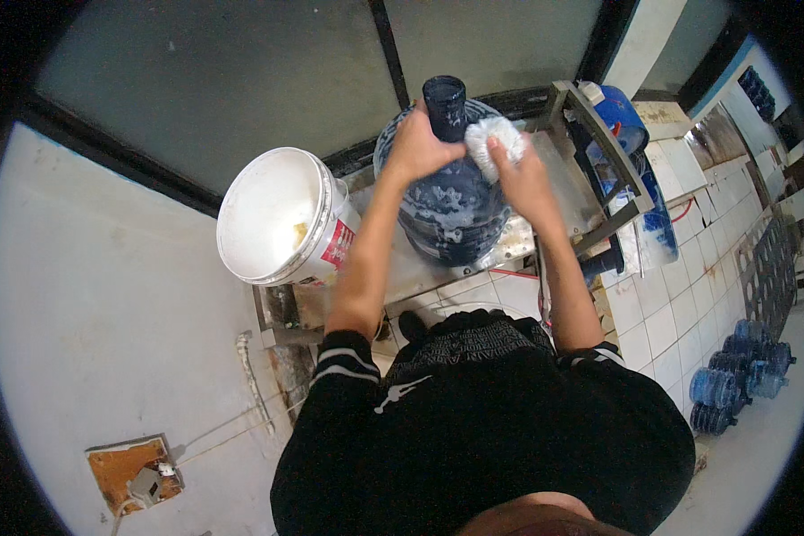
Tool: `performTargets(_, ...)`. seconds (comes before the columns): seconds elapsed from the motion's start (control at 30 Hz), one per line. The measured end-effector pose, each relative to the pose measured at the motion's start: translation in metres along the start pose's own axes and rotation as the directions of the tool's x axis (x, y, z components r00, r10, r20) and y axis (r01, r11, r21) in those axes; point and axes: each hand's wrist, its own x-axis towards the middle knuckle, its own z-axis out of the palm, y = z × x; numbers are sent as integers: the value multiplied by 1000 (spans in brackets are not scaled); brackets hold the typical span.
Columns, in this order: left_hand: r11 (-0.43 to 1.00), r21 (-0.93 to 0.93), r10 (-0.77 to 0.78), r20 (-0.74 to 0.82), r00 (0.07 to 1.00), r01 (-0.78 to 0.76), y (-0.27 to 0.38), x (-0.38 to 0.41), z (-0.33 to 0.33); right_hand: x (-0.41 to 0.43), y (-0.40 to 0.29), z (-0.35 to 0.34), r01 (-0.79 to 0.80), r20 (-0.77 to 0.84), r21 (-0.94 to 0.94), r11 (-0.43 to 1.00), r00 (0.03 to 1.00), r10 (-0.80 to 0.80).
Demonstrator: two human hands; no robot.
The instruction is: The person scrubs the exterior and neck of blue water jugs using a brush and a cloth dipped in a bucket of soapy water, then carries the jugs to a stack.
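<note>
A large blue plastic water jug [452, 211] stands upright on a metal bench [415, 264], its neck pointing up and white suds over its shoulder. My left hand [421, 146] rests against the jug by the neck, fingers partly behind it and thumb spread across the front. In my right hand [526, 184] is a white fluffy scrubbing pad [492, 144], pressed to the right side of the jug's shoulder. The jug's far side is hidden.
Left of the jug stands a white plastic bucket [271, 214] with a yellowish piece inside. A metal frame [606, 144] rises at the right, with a blue container [620, 120] beyond it. Several water jugs [737, 375] sit on the floor far right. Frosted window panes [228, 74] line the back.
</note>
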Motion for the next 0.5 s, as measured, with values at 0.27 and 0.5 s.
performTargets(0.27, 968, -246, -26, -310, 950, -54, -3, 38, 22, -18, 54, -40, -189, -81, -14, 982, 979, 187)
performTargets(0.5, 599, -785, -660, -371, 653, 159, -71, 27, -27, -43, 21, -21, -167, 0, -272, 948, 985, 174)
